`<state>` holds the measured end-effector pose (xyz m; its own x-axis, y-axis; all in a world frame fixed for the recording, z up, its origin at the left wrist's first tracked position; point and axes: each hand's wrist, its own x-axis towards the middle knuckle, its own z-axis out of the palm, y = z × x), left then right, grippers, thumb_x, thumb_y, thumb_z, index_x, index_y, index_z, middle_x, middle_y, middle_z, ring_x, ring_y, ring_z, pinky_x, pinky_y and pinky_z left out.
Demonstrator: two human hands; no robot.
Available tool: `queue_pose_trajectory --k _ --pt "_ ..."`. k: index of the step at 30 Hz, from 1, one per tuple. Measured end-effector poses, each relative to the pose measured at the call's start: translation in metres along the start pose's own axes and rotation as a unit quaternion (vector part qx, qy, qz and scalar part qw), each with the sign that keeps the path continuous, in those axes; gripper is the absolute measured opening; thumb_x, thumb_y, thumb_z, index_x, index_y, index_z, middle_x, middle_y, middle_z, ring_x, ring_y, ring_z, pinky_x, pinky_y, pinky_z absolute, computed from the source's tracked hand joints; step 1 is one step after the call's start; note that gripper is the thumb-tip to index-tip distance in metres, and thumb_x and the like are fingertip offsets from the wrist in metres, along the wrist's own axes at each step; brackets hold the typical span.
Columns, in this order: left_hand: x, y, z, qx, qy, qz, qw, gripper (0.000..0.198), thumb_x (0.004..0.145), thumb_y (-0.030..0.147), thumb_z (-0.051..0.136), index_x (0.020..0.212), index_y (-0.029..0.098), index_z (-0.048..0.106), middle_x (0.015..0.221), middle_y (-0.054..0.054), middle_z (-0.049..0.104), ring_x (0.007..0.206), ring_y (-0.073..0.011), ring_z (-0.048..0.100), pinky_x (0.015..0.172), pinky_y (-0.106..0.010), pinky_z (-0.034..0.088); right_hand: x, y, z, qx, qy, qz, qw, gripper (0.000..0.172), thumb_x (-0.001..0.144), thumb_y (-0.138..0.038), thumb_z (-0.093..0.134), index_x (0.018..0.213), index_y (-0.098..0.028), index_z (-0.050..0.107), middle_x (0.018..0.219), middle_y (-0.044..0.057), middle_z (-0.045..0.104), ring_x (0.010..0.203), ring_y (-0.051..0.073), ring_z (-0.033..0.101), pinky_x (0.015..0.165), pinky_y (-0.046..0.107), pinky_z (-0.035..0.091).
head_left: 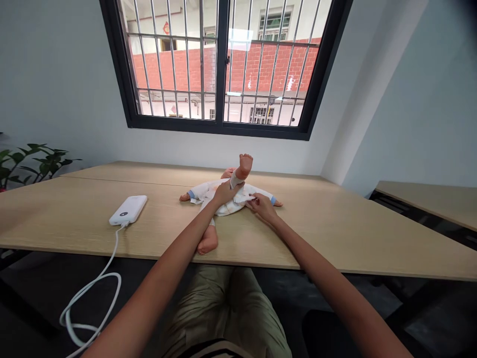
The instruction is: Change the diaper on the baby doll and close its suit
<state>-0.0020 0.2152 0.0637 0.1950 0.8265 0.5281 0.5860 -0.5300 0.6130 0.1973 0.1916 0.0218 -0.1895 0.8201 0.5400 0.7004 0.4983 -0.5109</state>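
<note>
Gripping the doll's raised leg (237,178) in our left grip (225,193), we pinch its white suit (227,208) with our right grip (263,206).

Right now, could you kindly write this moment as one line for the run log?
left hand: grips baby doll's raised leg | right hand: fingers pinch white romper | nearby: white power bank, wooden table

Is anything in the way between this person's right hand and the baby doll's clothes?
No, nothing visible: the right hand already pinches the edge of the baby doll's white outfit, while the left hand grips the doll's raised leg.
</note>
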Motion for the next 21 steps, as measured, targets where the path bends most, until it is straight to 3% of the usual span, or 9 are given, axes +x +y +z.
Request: queue_pose_trajectory --k 4,6,12,15,18,21 --pt "-0.001 0.001 0.000 -0.006 -0.002 0.001 1.000 0.051 0.087 0.065 0.043 0.088 0.018 0.065 0.085 -0.007 0.072 0.079 -0.0230 0.065 0.063 -0.028 0.041 0.007 0.003 -0.008 -0.040 0.113 0.010 0.993 0.019 0.085 -0.024 0.049 0.093 -0.017 0.065 0.093 0.008 0.065 0.075 0.019 0.058 0.078 0.032 0.044" --pt "-0.001 0.002 -0.001 -0.001 -0.001 0.000 1.000 0.051 0.087 0.064 0.043 0.088 0.018 0.065 0.085 -0.007 0.072 0.080 -0.0236 0.065 0.063 -0.029 0.042 0.009 0.003 -0.009 -0.041 0.128 0.003 0.991 0.021 0.084 -0.020 0.047 0.095 -0.017 0.066 0.096 0.008 0.065 0.077 0.019 0.059 0.080 0.032 0.045" --pt "-0.002 0.004 -0.002 0.005 -0.008 -0.001 1.000 0.051 0.087 0.065 0.042 0.085 0.019 0.064 0.083 -0.007 0.072 0.078 -0.0231 0.065 0.065 -0.030 0.043 0.022 0.008 0.003 0.037 0.079 -0.001 0.996 0.029 0.077 -0.010 0.043 0.095 -0.015 0.065 0.101 0.009 0.066 0.088 0.019 0.061 0.086 0.031 0.046" --pt "-0.002 0.003 -0.003 0.011 -0.008 0.005 1.000 0.053 0.088 0.066 0.040 0.080 0.019 0.063 0.082 -0.008 0.072 0.077 -0.0235 0.065 0.065 -0.029 0.043 0.029 0.014 0.011 0.070 0.078 0.049 0.993 0.032 0.075 -0.015 0.049 0.104 -0.015 0.060 0.101 0.007 0.067 0.083 0.018 0.063 0.081 0.030 0.049" --pt "-0.003 0.004 -0.003 0.021 -0.013 0.001 1.000 0.053 0.089 0.065 0.039 0.085 0.018 0.063 0.086 -0.008 0.072 0.080 -0.0238 0.066 0.064 -0.029 0.043 0.035 0.018 0.017 0.094 0.104 0.134 0.981 0.044 0.072 -0.023 0.062 0.115 -0.014 0.052 0.106 0.010 0.065 0.090 0.021 0.063 0.080 0.031 0.050" --pt "-0.008 0.012 -0.002 0.082 -0.025 0.022 0.996 0.052 0.088 0.065 0.040 0.096 0.018 0.062 0.091 -0.010 0.073 0.083 -0.0259 0.067 0.064 -0.030 0.043 0.037 0.018 0.019 0.112 0.047 0.178 0.976 0.041 0.082 -0.028 0.061 0.118 -0.012 0.050 0.109 0.011 0.063 0.096 0.023 0.062 0.083 0.033 0.052"
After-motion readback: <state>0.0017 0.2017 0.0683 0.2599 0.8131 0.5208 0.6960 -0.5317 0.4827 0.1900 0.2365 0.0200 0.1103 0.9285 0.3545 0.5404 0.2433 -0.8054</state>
